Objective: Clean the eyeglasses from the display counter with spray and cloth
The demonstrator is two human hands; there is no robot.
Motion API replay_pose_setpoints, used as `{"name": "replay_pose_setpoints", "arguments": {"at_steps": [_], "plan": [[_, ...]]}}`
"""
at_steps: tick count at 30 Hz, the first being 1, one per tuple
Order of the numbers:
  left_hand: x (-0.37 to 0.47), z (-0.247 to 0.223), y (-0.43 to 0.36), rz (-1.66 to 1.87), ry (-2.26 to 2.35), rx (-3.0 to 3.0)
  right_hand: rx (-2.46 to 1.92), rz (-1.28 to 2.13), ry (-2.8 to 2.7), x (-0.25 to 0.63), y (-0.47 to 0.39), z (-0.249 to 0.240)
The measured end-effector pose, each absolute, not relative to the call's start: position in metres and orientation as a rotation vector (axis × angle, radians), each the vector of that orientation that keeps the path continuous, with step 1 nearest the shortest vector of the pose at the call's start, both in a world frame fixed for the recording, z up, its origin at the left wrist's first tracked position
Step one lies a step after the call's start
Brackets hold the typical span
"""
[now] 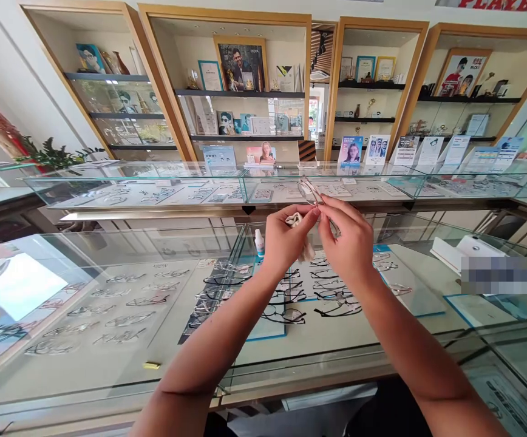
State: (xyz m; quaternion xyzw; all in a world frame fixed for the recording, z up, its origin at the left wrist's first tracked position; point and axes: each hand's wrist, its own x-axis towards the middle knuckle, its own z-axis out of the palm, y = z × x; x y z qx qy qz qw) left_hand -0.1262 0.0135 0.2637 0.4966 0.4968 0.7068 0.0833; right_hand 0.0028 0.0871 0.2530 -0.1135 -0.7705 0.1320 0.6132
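Observation:
Above the glass counter, both hands meet around a thin-framed pair of eyeglasses (pixel 309 192). My left hand (pixel 287 238) is closed, its thumb and finger pinching the near part of the frame, with a cream cloth (pixel 308 250) bunched in the palm and hanging below. My right hand (pixel 348 240) pinches the same glasses from the right side, fingers closed. A lens rim rises above the fingertips; the rest is partly hidden by the fingers. Just left of my left hand, a small white bottle (pixel 259 243) stands upright on the counter.
Beneath the hands, the glass counter (pixel 263 369) shows rows of eyeglasses. A white holder (pixel 482 254) stands at the right. A small yellow object (pixel 151 365) lies at the left front. Beyond runs another glass showcase (pixel 154 173), with cards on top and wall shelves behind.

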Motion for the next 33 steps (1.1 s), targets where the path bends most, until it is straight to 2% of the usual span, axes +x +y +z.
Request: {"name": "replay_pose_setpoints", "arguments": {"at_steps": [4, 7, 12, 15, 20, 26, 33], "plan": [[-0.100, 0.245, 0.027, 1.982, 1.562, 1.564, -0.363, 0.333, -1.792, 0.037, 0.081, 0.229], [-0.085, 0.233, 0.036, 1.751, 1.709, 1.603, -0.414, 0.319, -1.800, 0.070, 0.091, 0.215], [-0.073, 0.237, 0.056, 1.210, 1.892, 2.026, -0.748, 0.360, -1.714, 0.125, 0.167, 0.185], [-0.067, 0.249, 0.076, 0.762, 1.929, 2.300, -1.050, 0.342, -1.699, 0.148, 0.227, 0.154], [-0.048, 0.258, 0.112, 0.114, 1.911, 2.445, -1.313, 0.396, -1.552, 0.168, 0.282, 0.108], [-0.019, 0.240, 0.146, -0.105, 1.855, 2.429, -1.406, 0.465, -1.408, 0.172, 0.304, 0.088], [-0.004, 0.209, 0.174, -0.142, 1.788, 2.406, -1.432, 0.526, -1.382, 0.169, 0.312, 0.077]]}}
